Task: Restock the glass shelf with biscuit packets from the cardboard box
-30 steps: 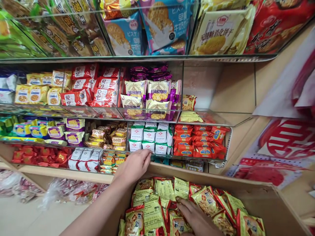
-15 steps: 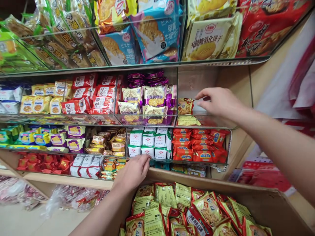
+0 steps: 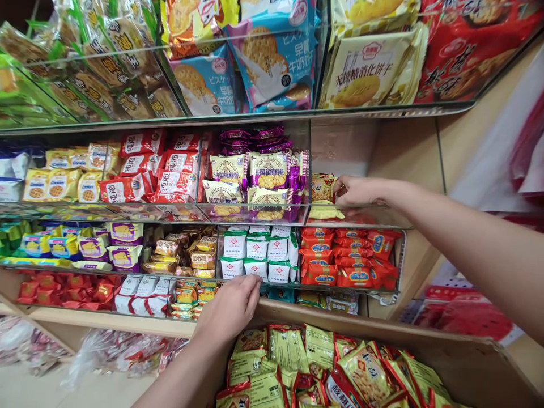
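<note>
right of centre, my right grip meets a packet; whether it pinches i can't tell; best press lightly.

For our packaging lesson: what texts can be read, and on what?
"无蔗糖消化饼干": cream pack
"ビスケ": blue pack
"早餐牛奶饼": blue pack
"法国桃酥饼": cream-and-purple packet
"COOKIES": pale-yellow packet
"桃酥": yellow-and-red packet in the carton
"核桃": red packet there, cut off
Other lettering: too small, blurred or stylised to read.
</note>
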`<action>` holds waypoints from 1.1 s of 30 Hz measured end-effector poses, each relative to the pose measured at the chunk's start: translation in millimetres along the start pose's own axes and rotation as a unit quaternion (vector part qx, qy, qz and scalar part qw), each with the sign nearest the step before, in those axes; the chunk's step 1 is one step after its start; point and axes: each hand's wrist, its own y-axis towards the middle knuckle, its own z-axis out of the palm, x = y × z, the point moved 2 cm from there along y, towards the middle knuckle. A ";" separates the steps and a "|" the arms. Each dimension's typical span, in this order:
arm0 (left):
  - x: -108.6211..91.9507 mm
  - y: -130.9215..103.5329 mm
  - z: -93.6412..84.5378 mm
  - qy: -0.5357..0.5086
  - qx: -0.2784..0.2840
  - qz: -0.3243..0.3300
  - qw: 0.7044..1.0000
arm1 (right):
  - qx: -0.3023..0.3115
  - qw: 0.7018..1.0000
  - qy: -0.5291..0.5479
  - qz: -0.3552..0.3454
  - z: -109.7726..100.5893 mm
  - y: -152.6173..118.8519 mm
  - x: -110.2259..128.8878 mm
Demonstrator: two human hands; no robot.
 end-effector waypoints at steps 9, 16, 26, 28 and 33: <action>-0.2 -2.1 0.4 -0.002 0.004 -0.001 1.000 | 0.043 0.994 -0.064 -0.072 0.0 4.9 1.7; 1.2 -1.2 0.5 -0.005 0.003 0.003 1.000 | -0.083 0.994 0.066 0.032 -10.7 23.9 3.2; 1.4 -1.1 1.5 -0.004 0.003 0.006 1.000 | -0.120 0.991 0.050 0.039 -11.7 37.3 3.6; 1.4 -0.5 1.4 -0.004 0.000 0.011 1.000 | -0.103 0.992 0.053 0.050 -10.0 36.6 0.5; 1.5 0.1 1.5 -0.003 -0.009 0.018 1.000 | -0.031 0.987 0.131 0.088 -3.2 35.8 -0.6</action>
